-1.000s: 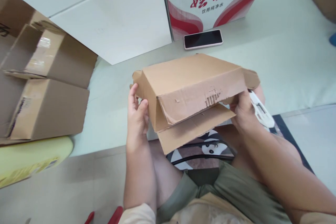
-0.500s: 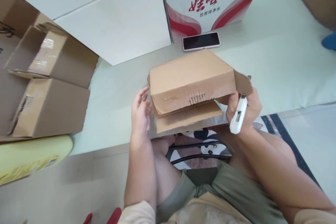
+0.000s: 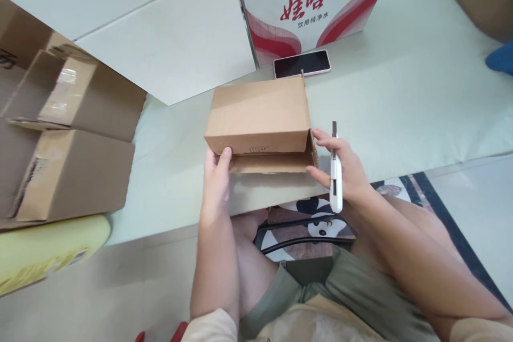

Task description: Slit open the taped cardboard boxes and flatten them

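Note:
A small brown cardboard box rests on the pale green mat in front of me, its near flaps partly folded in. My left hand holds the box's near left corner, thumb on the front face. My right hand grips a white utility knife with its blade pointing away, while its fingers press the box's right end flap.
A black phone lies just behind the box, in front of a white and red printed carton. Brown cardboard boxes are stacked at the left beside a yellow object. A white panel lies behind.
The box has been lowered and turned flat onto the mat, its loose flaps folded inward. My right hand shifted the knife upright and moved to the box's right end.

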A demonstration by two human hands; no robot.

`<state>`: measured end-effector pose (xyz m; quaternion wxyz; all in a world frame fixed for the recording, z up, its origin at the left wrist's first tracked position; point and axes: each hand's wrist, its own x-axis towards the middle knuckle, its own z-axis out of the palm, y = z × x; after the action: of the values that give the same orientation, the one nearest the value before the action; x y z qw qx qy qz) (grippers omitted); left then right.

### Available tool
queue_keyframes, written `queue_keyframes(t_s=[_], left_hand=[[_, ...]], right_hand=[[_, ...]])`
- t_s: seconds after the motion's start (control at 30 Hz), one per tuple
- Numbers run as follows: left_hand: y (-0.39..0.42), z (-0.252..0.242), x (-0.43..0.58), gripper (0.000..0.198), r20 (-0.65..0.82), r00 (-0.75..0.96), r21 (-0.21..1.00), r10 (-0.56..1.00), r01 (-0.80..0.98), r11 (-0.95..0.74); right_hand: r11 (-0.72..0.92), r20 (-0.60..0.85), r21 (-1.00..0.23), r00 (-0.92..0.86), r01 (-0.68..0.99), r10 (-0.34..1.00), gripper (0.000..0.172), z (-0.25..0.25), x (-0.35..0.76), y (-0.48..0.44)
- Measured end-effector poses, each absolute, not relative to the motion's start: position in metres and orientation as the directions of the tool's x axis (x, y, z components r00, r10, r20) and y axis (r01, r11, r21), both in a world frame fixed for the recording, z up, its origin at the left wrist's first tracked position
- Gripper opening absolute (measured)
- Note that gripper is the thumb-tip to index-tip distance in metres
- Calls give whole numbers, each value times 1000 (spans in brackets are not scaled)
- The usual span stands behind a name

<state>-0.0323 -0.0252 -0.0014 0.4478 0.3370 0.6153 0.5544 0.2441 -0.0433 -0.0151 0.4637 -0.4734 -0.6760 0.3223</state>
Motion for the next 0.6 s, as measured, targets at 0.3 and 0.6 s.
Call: queue_keyframes(t_s=[0.3, 0.6], left_hand=[[-24, 2, -32, 46, -197, -399, 978, 895, -146, 150], [-22, 2, -33, 50, -196, -422, 976, 885, -168, 137]], right_hand=[[316, 246, -864, -219, 391, 944, 30, -19, 242, -39], [324, 222, -855, -279, 405, 934, 29, -15, 239, -33]])
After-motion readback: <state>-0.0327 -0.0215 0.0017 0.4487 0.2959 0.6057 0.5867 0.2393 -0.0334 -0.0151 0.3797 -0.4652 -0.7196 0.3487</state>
